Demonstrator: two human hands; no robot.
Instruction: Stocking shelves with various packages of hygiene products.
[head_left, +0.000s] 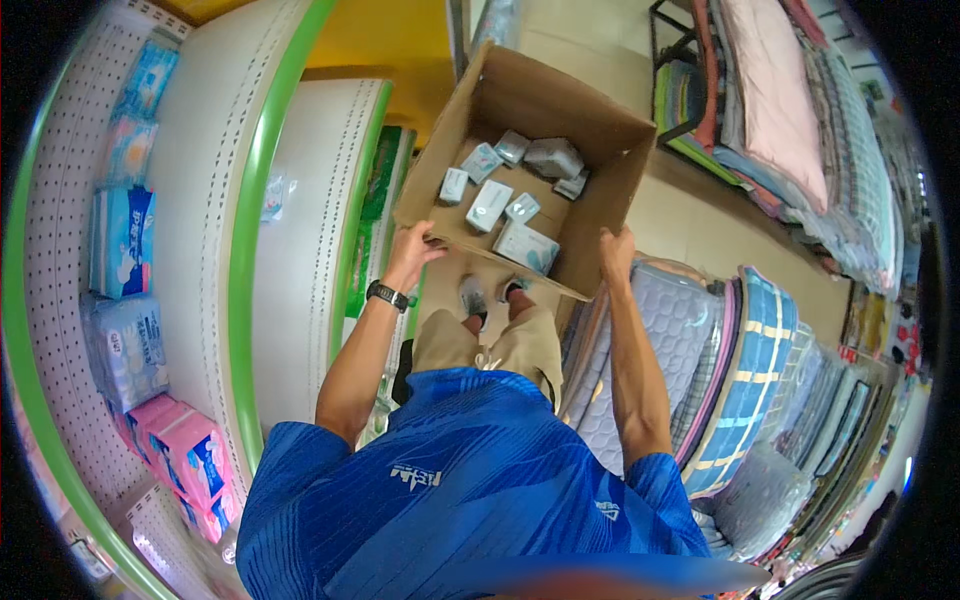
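An open cardboard box (570, 97) is held out in front of me above my feet. My left hand (411, 255) grips its near left corner, thumb over the rim. On the near right corner my right hand (616, 255) has hold of the edge. Several small white packs lie loose on the box's floor, among them a white carton (489, 205) near the middle and a larger white carton (527, 246) by the near wall. At the far side sits a bulkier wrapped pack (553, 157). The undersides of both hands are hidden.
White store shelves (300, 210) with green edges rise on my left, holding a blue pack (124, 240) and pink packs (184, 457). To my right stand folded quilts (652, 337) and a blue plaid blanket (757, 375). A black rack (686, 112) bears more bedding, including a pink quilt (780, 97).
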